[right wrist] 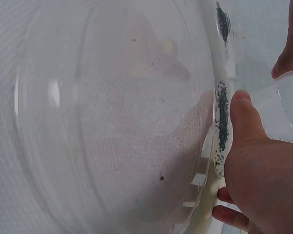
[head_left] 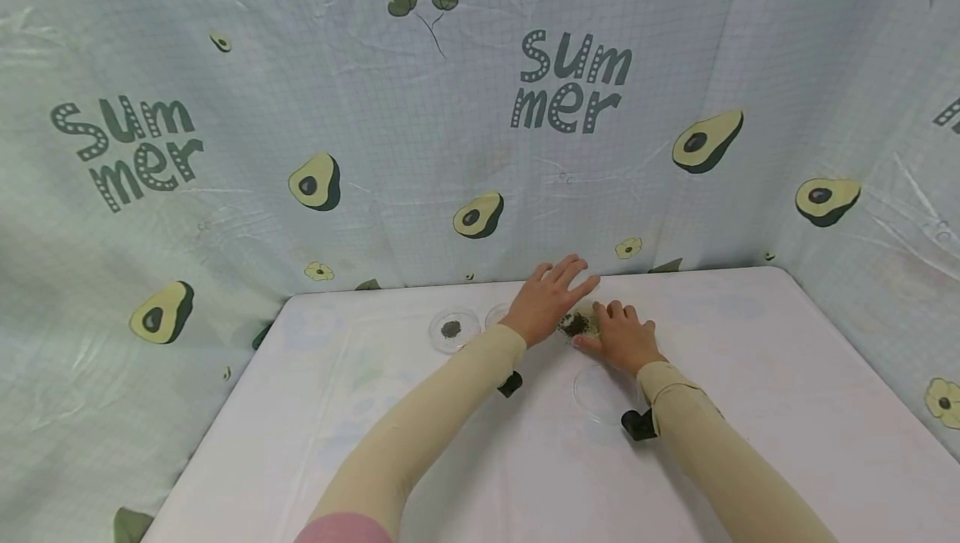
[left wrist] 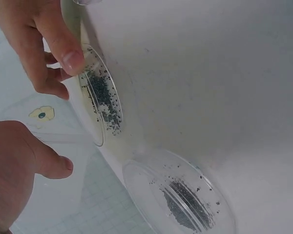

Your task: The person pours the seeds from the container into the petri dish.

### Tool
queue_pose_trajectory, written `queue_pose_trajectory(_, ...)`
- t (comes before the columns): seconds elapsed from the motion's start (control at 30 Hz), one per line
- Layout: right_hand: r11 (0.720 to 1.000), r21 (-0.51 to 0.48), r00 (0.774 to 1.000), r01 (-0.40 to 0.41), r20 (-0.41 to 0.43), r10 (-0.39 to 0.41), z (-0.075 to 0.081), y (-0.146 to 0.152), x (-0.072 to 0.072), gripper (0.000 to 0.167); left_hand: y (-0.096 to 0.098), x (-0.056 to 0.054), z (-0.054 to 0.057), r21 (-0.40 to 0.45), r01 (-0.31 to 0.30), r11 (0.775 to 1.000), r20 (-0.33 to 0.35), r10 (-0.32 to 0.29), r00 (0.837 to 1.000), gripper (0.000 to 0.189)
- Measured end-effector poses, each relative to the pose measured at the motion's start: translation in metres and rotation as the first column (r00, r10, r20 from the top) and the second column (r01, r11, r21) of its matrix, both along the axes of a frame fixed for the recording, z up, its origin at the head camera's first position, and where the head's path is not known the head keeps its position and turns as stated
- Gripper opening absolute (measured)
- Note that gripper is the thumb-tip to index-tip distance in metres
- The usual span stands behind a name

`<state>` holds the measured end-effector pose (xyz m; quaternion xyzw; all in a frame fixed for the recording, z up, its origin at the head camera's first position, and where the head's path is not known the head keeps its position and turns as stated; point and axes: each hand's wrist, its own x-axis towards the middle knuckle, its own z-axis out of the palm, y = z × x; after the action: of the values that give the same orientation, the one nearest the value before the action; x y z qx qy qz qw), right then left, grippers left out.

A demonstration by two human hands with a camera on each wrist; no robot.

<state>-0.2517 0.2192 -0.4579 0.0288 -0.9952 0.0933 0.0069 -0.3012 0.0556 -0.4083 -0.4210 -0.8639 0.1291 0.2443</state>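
Note:
My right hand [head_left: 622, 336] is at the near right side of a petri dish [left wrist: 118, 105] with dark granules in it. Its thumb [left wrist: 72, 62] and fingers pinch the rim of that dish. Across from it, my left hand [head_left: 550, 301] reaches over with fingers spread. In the right wrist view, the left thumb [right wrist: 279, 70] meets the edge of a clear plastic container [right wrist: 276, 105], which that hand seems to hold. The container's full shape is hard to make out, and the left fingers' grip is mostly hidden.
A second petri dish [head_left: 437, 334] with dark granules stands to the left. Another clear dish [head_left: 495, 314] is partly hidden behind the left hand. Nearer me lies a clear round dish [right wrist: 112, 122] with few specks. A patterned curtain [head_left: 375, 193] rises behind the white table [head_left: 375, 426].

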Motion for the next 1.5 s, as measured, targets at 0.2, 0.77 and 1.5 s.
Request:
queue_pose_trajectory(0.2,1.000,-0.016,1.000,0.003,0.008,-0.003,0.002,-0.002,0.000,0.080,-0.003,-0.003,-0.001,0.078,-0.044,0.996,0.059,0.039,0.998,0.067)
queue_pose_trajectory(0.77,0.997,-0.074,1.000,0.005,-0.015,-0.006,0.001,0.005,-0.004,0.083,-0.016,-0.004,0.004,0.202,-0.118,0.972,0.196,0.078,0.978,0.076)
queue_pose_trajectory(1.5,0.990,-0.142,0.996,-0.004,-0.090,-0.008,-0.007,0.008,-0.003,0.082,-0.045,-0.008,0.007,0.277,-0.146,0.950,0.242,0.078,0.967,0.087)
